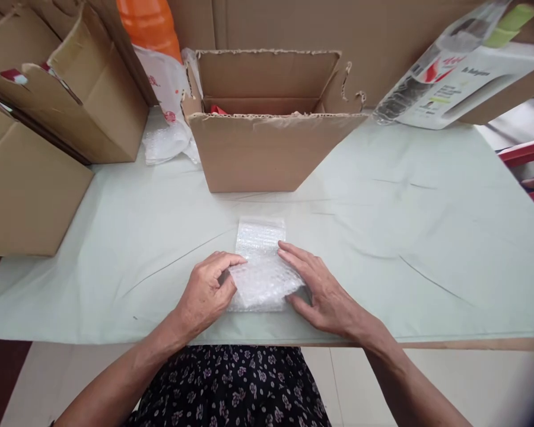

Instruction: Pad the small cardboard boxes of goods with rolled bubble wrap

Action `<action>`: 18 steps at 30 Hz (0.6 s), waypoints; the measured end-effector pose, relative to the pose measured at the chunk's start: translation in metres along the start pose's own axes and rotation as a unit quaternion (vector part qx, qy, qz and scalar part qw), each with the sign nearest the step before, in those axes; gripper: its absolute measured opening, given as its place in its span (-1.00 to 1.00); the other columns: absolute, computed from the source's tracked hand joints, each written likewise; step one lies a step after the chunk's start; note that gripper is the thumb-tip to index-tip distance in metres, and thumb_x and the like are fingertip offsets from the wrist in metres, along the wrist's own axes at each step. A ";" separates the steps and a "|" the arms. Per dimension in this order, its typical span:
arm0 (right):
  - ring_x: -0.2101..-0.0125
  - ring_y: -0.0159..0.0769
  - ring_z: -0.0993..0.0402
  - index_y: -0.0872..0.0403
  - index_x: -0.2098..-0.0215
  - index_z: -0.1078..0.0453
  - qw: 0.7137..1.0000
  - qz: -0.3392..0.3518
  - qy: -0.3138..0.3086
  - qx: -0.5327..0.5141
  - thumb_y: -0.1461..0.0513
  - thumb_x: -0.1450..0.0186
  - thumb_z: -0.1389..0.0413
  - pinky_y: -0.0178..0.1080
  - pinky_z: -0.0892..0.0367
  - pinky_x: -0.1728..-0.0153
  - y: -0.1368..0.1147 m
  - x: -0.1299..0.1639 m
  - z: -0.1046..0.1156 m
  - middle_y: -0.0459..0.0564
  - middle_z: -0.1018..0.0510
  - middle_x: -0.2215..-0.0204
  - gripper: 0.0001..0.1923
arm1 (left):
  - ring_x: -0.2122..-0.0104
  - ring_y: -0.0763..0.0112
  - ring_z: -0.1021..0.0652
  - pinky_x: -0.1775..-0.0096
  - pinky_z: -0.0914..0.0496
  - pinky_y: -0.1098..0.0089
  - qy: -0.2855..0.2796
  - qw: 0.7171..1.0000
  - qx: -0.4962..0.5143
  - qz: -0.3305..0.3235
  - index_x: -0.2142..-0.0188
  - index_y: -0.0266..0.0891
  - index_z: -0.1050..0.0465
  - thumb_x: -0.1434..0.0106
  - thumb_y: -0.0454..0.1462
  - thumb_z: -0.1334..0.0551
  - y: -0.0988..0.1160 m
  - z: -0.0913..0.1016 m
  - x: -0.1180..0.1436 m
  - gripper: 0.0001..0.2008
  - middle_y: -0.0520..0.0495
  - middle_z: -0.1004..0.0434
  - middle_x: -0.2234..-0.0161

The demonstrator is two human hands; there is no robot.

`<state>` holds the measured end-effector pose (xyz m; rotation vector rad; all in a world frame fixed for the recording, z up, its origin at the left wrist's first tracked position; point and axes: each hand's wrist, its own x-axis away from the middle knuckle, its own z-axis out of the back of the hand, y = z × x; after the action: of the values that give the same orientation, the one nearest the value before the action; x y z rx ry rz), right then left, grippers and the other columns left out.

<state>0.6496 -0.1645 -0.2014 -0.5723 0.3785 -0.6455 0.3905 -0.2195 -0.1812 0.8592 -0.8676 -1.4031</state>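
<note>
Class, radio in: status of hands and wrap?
Both hands, left and right, pressing bubble wrap flat on table. Open box behind, apart.

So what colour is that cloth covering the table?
The table cloth is a pale mint green, plain and creased, as the head view shows around the bubble wrap.
</note>
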 end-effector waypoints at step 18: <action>0.37 -0.34 -0.55 0.03 0.27 -0.52 0.980 -0.133 0.006 -0.149 0.15 -0.45 -0.06 -0.30 -0.39 0.30 -0.043 -0.002 -0.001 -0.08 -0.65 0.36 -0.77 | 0.35 0.37 -0.54 0.27 -0.43 0.36 -0.091 0.992 0.003 0.084 -0.29 -0.20 -0.29 -0.36 -0.20 -0.20 0.016 -0.003 0.041 -0.48 0.00 -0.58 0.29</action>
<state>0.6284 -0.1921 -0.1754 -0.9147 0.4174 -0.8556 0.3999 -0.2608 -0.1685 0.6530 -1.0590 -1.3463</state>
